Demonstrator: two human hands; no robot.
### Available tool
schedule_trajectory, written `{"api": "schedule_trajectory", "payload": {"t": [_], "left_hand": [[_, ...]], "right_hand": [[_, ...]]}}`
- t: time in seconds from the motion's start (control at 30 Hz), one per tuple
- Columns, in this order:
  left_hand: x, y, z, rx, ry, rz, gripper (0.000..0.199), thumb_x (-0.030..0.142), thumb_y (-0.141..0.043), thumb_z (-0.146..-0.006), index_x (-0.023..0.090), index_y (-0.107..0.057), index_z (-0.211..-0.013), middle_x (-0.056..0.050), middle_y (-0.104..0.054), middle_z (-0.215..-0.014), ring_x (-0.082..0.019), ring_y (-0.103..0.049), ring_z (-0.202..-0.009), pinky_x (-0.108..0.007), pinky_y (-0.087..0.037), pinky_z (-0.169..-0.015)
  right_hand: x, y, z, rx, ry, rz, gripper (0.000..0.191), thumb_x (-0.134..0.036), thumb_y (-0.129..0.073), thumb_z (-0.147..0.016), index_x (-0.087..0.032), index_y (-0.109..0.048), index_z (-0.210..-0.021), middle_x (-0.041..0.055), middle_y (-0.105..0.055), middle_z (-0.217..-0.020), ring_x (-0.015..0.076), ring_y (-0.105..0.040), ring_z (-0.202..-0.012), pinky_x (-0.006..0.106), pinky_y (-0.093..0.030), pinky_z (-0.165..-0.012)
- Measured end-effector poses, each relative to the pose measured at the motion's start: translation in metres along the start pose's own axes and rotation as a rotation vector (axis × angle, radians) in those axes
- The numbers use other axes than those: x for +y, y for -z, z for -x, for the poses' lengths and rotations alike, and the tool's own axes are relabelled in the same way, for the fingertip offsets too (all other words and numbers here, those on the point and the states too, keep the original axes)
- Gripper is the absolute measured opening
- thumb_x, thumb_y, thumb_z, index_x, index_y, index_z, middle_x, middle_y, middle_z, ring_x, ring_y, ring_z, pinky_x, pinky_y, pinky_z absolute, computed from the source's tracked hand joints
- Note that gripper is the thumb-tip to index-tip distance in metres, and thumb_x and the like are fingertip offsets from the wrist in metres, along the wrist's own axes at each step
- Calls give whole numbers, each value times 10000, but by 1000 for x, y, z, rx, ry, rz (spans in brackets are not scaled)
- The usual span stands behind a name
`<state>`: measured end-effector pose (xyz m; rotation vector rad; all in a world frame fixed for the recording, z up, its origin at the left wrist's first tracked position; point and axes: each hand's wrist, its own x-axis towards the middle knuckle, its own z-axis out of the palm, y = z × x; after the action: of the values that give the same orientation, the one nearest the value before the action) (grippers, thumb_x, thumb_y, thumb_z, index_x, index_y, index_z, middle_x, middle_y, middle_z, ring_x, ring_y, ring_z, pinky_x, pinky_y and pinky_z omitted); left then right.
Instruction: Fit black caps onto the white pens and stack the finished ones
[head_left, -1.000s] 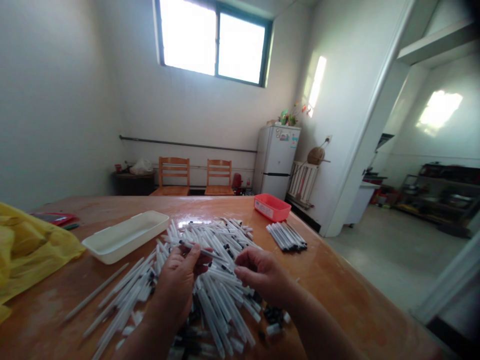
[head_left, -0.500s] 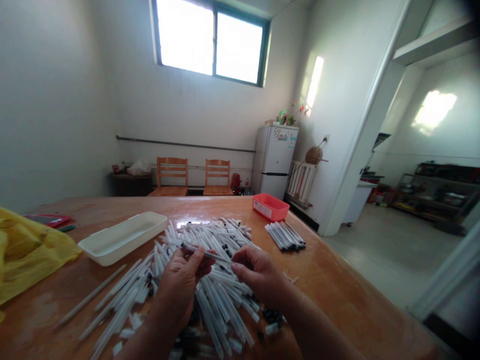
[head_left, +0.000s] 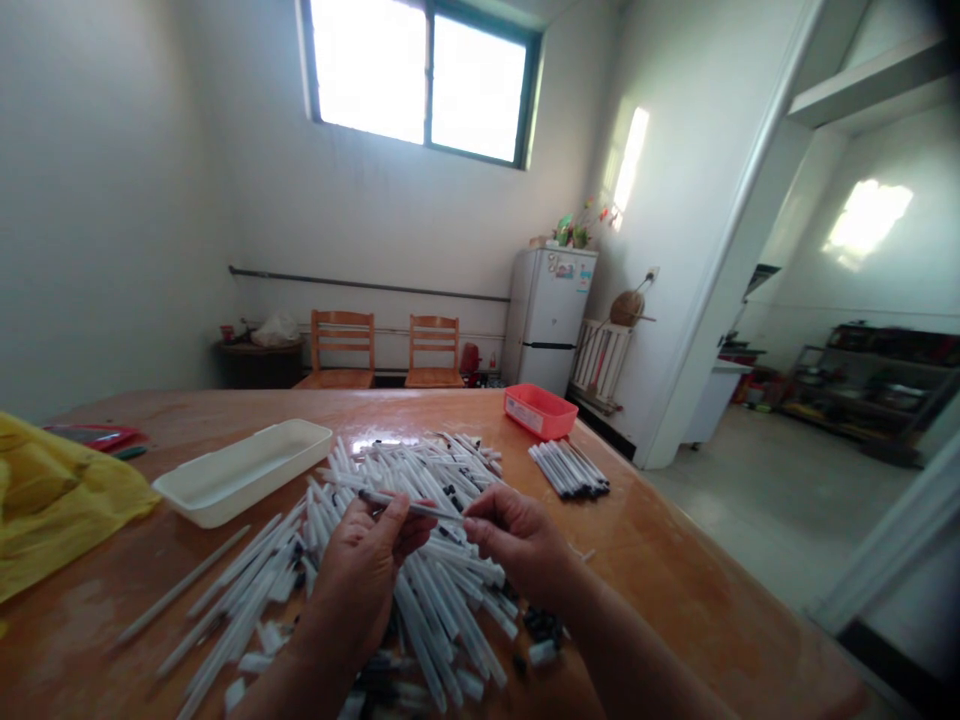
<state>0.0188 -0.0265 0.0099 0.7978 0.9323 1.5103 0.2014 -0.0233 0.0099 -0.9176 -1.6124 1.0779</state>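
Note:
A thin pen (head_left: 442, 514) with a dark end is held level above the pile, spanning both hands. My left hand (head_left: 360, 560) is closed around its barrel near the dark end, thumb on top. At the pen's other end, the thumb and fingertips of my right hand (head_left: 517, 535) pinch its narrow tip. Under both hands spreads a heap of translucent white pen barrels (head_left: 442, 605), with black pieces mixed in. Small black parts (head_left: 541, 625) lie below my right wrist. A neat row of pens (head_left: 568, 470) with dark ends rests to the right.
On the wooden table (head_left: 675, 600), a cream tray (head_left: 247, 470) stands left of the heap and a red basket (head_left: 538, 412) at the far right. A yellow plastic bag (head_left: 67, 500) covers the left edge. Beyond are two chairs (head_left: 341, 345) and a fridge (head_left: 555, 310).
My right fingertips have closed more tightly at the pen's narrow end. Otherwise the hands and pen hold nearly the same place; the view has shifted slightly.

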Motion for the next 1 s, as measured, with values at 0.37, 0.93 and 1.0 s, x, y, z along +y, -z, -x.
{"api": "schedule_trajectory", "payload": {"t": [0.37,0.93,1.0], "left_hand": [[-1,-1,1,2,2,65,222,266,-765,-779,181,-579,-866,-22,-755,-805,-139,-712,-726,-260,-568,-726],[-7,0,3,-13,34,163,99,138,-662,-864,174,-570,-861,-52,-758,-836,-130,-729,-732,-241,-595,-722],[-10,-1,4,-9,36,189,86,127,-644,-877,174,-575,-859,-53,-758,-838,-129,-731,-730,-241,-597,-718]], "right_hand": [[2,-3,2,17,48,28,127,-298,-621,-888,-172,-611,-871,-30,-550,-672,102,-477,-564,221,-386,-523],[0,-10,7,65,94,-13,124,-293,-601,-911,-173,-616,-887,-29,-552,-662,103,-505,-544,217,-418,-500],[-1,-11,7,85,101,-18,132,-301,-600,-913,-172,-617,-888,-31,-554,-643,105,-513,-536,218,-426,-496]]}}
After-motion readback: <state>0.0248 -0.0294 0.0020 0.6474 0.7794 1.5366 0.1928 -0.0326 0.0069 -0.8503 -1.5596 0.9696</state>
